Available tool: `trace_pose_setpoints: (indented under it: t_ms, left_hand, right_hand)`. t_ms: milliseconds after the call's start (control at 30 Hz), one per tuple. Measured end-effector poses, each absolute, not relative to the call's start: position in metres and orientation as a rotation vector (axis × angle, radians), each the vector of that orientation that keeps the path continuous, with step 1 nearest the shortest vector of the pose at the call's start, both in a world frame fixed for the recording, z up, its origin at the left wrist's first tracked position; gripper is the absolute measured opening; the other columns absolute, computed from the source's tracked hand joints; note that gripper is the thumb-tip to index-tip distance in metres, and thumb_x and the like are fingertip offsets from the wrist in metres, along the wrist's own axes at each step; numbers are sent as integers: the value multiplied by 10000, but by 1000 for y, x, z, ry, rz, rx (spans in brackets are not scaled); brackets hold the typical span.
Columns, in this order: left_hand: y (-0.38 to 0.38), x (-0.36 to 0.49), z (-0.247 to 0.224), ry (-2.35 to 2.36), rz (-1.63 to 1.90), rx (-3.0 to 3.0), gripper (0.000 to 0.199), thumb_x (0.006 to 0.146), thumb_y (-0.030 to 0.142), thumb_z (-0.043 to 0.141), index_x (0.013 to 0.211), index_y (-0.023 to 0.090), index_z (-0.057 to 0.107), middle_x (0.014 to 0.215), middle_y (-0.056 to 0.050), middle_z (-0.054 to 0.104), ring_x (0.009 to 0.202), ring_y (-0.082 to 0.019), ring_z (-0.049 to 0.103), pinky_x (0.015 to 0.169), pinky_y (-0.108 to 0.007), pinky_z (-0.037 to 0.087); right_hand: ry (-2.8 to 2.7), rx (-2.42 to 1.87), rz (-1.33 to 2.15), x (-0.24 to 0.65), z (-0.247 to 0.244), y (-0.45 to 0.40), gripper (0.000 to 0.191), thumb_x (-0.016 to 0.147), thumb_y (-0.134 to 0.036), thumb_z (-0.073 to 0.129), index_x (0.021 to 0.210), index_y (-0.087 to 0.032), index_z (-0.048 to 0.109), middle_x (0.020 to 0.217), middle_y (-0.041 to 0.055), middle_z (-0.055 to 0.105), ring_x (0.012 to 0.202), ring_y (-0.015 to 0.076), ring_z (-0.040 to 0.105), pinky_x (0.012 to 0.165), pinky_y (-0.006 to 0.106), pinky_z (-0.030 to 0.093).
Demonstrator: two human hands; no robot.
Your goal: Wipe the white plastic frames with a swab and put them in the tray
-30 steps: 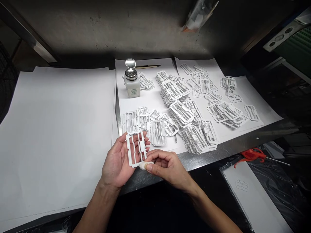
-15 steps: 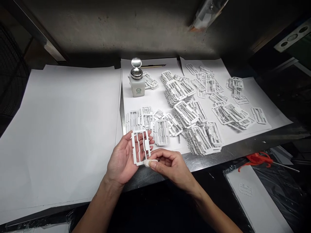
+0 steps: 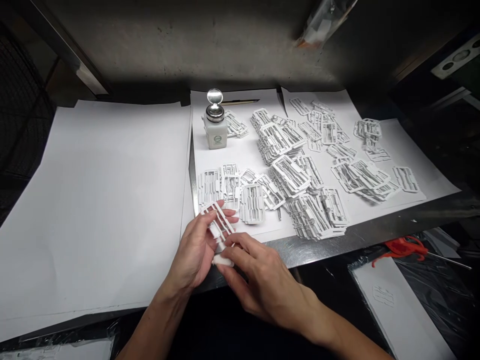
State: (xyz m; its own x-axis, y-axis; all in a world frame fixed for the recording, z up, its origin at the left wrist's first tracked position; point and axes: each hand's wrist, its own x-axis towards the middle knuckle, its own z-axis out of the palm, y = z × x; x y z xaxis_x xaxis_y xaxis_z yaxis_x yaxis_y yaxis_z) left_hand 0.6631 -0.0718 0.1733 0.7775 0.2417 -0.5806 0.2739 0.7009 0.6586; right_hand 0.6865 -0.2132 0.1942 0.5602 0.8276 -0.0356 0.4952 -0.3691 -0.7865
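Both hands [image 3: 228, 257] grip the white frame [image 3: 218, 222] (the right pinching a white pad [image 3: 222, 260] too).

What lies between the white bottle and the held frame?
The head view shows bare white paper by the bottle, then overlapping white frames before the held frame.

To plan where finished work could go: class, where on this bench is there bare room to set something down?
The large left paper is bare, bordered right by the middle sheet. A smaller patch lies between the bottle and the frames below it. Crowding is worst right of the bottle, among the stacked white frames.
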Motion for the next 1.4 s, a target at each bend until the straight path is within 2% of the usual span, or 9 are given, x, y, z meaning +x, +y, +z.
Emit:
trace_pose_setpoints:
  t_ms: [100,233,467,633,700,900,1100,1233,1400]
  left_hand:
    - [-67,662,167,656,-118,610,443,865,421,442,1116,99,612,850,-89,631,703,-164,595,658,-300,509]
    - [-65,660,159,594,-184,523,601,869,537,360,1046,37,643,779,-98,611,633,-153,568,611,-285,504]
    - [-73,658,159,606,-205,510,418,896,422,393,915,104,664,767,-76,629,655,-174,600,592,-306,528]
    - [-79,661,166,788,-67,526,225,864,342,503,831,167,641,638,17,592,428,-78,506,364,-178,414]
    - [-79,661,168,792,-57,555,210,858,334,513,843,169,642,618,28,585,388,-66,476,344,-174,402]
    - [-71,661,167,730,-153,626,373,882,386,436,990,102,652,866,-96,678,708,-195,650,588,-307,557]
    - [-72,665,167,732,-83,569,265,876,331,475,929,166,676,784,-24,687,832,-197,662,765,-320,548]
    - [-65,667,167,701,-105,513,381,894,360,416,939,89,681,931,-116,700,938,-240,645,828,-341,528]
    - [-58,670,167,708,-119,493,460,900,381,386,1011,23,652,1089,-209,651,1048,-290,600,863,-383,510]
  right_hand:
    - [-915,-1835,681,693,199,-221,134,864,-173,574,991,-194,613,1068,36,573,881,137,562,744,237,469]
    - [-655,-1896,587,709,196,-233,101,868,-247,601,940,-193,645,861,11,592,708,109,535,601,219,435]
    - [-643,-2010,333,728,190,-215,100,867,-241,599,912,-165,647,804,13,583,688,113,529,617,230,432]
    - [-875,-2101,248,730,190,-187,123,872,-211,570,937,-140,645,845,36,580,694,121,547,632,236,439]
    - [-925,-2174,249,732,189,-188,121,873,-203,558,915,-136,649,839,41,582,691,129,549,626,246,435]
    - [-784,-2250,191,740,194,-212,93,854,-215,596,891,-145,645,789,22,583,635,115,523,592,244,418]
    - [-843,-2203,261,733,190,-201,135,879,-215,557,938,-136,649,858,49,591,704,132,553,636,243,444]
    - [-968,-2106,424,714,185,-209,133,887,-194,531,966,-146,626,900,49,577,744,133,546,655,238,440]
    - [-890,-2032,553,700,185,-231,75,876,-187,555,912,-168,618,822,11,550,653,101,499,614,222,415]
